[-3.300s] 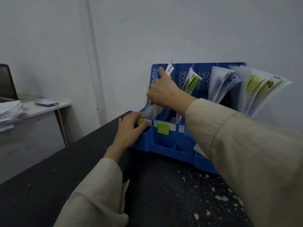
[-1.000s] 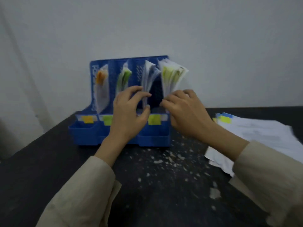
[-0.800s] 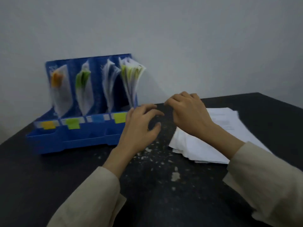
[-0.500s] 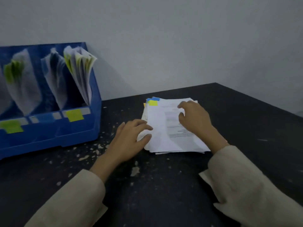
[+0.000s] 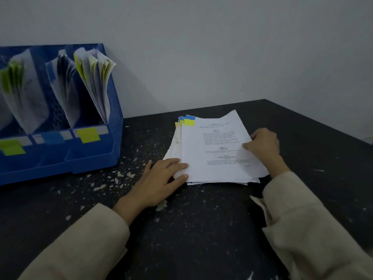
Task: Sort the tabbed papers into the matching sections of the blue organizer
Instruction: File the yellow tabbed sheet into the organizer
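On the dark table (image 5: 201, 229), right of the blue organizer (image 5: 113, 126), lies the stack of tabbed papers (image 5: 216, 150), its top sheet seemingly pinched at the right edge by the right hand (image 5: 262, 146) while the left hand (image 5: 161, 178) rests flat-fingered on the near-left corner.
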`<control>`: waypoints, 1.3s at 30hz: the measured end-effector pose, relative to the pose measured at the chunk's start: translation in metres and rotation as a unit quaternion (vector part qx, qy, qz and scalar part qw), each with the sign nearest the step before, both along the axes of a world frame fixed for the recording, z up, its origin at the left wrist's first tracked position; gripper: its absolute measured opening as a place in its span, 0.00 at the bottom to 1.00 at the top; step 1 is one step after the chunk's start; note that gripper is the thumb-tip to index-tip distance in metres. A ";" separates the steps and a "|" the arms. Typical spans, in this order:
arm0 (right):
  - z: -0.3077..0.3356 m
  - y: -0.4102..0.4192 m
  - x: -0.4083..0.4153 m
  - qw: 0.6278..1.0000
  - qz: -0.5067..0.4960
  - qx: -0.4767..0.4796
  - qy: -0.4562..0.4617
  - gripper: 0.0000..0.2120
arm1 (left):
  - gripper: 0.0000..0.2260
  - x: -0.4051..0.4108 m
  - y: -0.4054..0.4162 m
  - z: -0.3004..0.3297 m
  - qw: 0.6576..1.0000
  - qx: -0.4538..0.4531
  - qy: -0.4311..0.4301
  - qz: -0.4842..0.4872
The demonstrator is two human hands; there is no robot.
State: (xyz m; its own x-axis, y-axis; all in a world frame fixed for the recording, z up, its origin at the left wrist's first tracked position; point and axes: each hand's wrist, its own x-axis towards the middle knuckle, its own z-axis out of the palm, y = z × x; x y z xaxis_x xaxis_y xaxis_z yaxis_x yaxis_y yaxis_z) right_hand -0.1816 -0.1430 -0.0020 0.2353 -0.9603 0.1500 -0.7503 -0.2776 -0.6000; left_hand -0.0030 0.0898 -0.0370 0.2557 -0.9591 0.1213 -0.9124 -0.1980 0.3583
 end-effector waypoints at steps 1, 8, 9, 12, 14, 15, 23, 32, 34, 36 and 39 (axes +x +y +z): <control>0.001 -0.001 0.000 1.000 -0.004 -0.012 -0.008 0.06 | 0.34 0.000 0.000 0.001 1.000 0.004 0.003 -0.001; -0.001 0.002 0.002 0.996 -0.013 -0.069 -0.050 0.07 | 0.22 -0.004 0.002 0.005 1.000 0.013 0.007 0.012; 0.000 0.002 0.002 0.994 -0.011 -0.069 -0.079 0.07 | 0.23 -0.004 0.002 0.005 1.000 0.012 0.013 0.013; 0.002 0.001 0.002 0.985 0.005 -0.053 -0.165 0.07 | 0.22 0.001 0.000 0.004 0.998 -0.014 0.059 0.020; 0.004 0.002 0.005 0.977 0.014 -0.046 -0.206 0.08 | 0.21 0.006 -0.001 0.007 0.994 -0.057 0.087 0.024; 0.004 0.003 0.008 0.972 0.023 -0.042 -0.231 0.07 | 0.20 0.009 -0.001 0.010 0.991 -0.090 0.100 0.027; 0.008 0.043 0.043 0.911 0.142 0.023 -0.388 0.04 | 0.11 0.029 0.017 0.068 0.902 -0.309 0.302 -0.003; 0.032 0.110 0.089 0.860 0.273 0.046 -0.429 0.04 | 0.16 0.077 0.070 0.116 0.919 -0.343 0.189 0.043; 0.045 0.123 0.103 0.852 0.317 0.042 -0.415 0.05 | 0.16 0.087 0.085 0.127 0.911 -0.381 0.140 0.079; 0.058 0.138 0.121 0.845 0.356 0.035 -0.397 0.05 | 0.17 0.093 0.104 0.137 0.887 -0.432 0.113 0.117; 0.073 0.161 0.155 0.832 0.401 0.028 -0.382 0.06 | 0.12 0.108 0.135 0.147 0.848 -0.492 0.077 0.179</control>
State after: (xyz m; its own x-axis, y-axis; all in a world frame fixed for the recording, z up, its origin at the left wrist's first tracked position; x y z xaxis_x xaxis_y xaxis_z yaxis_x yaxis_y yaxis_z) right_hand -0.0263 0.0175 0.0713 0.6604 -0.5500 0.5112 0.2703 -0.4611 -0.8452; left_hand 0.1047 0.2248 0.1104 0.5948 -0.2700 0.7572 -0.7842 0.0121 0.6204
